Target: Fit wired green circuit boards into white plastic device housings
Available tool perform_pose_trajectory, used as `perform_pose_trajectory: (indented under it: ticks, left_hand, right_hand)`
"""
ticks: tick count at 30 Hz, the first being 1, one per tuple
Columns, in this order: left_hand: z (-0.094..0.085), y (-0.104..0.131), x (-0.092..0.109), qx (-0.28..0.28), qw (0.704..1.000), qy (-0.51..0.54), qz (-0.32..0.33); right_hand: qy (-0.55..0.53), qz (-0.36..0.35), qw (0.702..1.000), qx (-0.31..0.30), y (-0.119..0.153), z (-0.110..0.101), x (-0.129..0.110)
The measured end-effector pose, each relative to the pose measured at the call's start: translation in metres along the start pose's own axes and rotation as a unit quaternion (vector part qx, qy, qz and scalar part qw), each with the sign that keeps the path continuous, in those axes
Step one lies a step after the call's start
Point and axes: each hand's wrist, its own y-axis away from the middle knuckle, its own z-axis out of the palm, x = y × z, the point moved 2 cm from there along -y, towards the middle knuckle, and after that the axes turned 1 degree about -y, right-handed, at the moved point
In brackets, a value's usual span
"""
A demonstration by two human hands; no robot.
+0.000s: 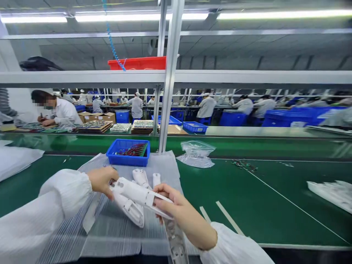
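A long white plastic housing (134, 191) is held slantwise above the bench between both hands. My left hand (101, 180) is closed around its far-left end, with part of that end hidden by the fingers. Nearer to me, my right hand (178, 207) grips the other end, thumb on top by an opening in the shell. Beneath it lies another white housing (129, 209), partly covered. Two more white pieces, a shell (140, 177) and a narrower one (156, 179), rest behind. A further open shell (177, 244) lies below my right hand.
Foam sheeting (110, 242) covers part of the green bench (220, 198). A blue tray (128, 160) holds wired circuit boards. Nearby are a clear plastic bag (196, 154), loose small wires (244, 165) and a metal post (167, 91). A co-worker (59, 110) sits across at left.
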Motion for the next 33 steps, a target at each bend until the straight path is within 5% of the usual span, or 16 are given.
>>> perform_pose_trajectory:
  ticks: [4, 8, 14, 19, 21, 25, 28, 33]
  left_hand:
    - [0.027, -0.064, -0.002, -0.06, 0.995, 0.027, 0.074]
    - [0.035, -0.089, -0.011, -0.033, 0.995, 0.072, 0.064]
    - [0.007, -0.062, -0.073, 0.046, 0.991, 0.106, -0.072]
    - [0.018, -0.031, -0.116, 0.033, 0.985, 0.081, -0.148]
    - [0.028, -0.022, -0.114, 0.017, 0.986, 0.075, -0.145]
    - [0.044, -0.015, -0.094, 0.008, 0.99, 0.074, -0.116]
    - [0.054, -0.017, -0.083, 0.004, 0.992, 0.076, -0.098]
    - [0.064, -0.019, -0.085, 0.002, 0.994, 0.059, -0.089]
  right_hand:
    - [-0.05, 0.021, 0.991, 0.119, -0.04, -0.056, 0.008]
    - [-0.05, 0.045, 0.981, 0.18, -0.082, -0.098, 0.023]
    - [-0.018, 0.063, 0.98, 0.189, -0.106, -0.123, 0.042]
    - [0.108, 0.053, 0.973, 0.197, -0.108, -0.135, 0.063]
    - [0.248, -0.025, 0.955, 0.161, -0.105, -0.14, 0.066]
    - [0.48, -0.216, 0.85, -0.029, -0.09, -0.135, 0.058]
    - [0.545, -0.218, 0.8, -0.122, -0.083, -0.122, 0.054]
    - [0.547, -0.222, 0.8, -0.106, -0.084, -0.117, 0.045]
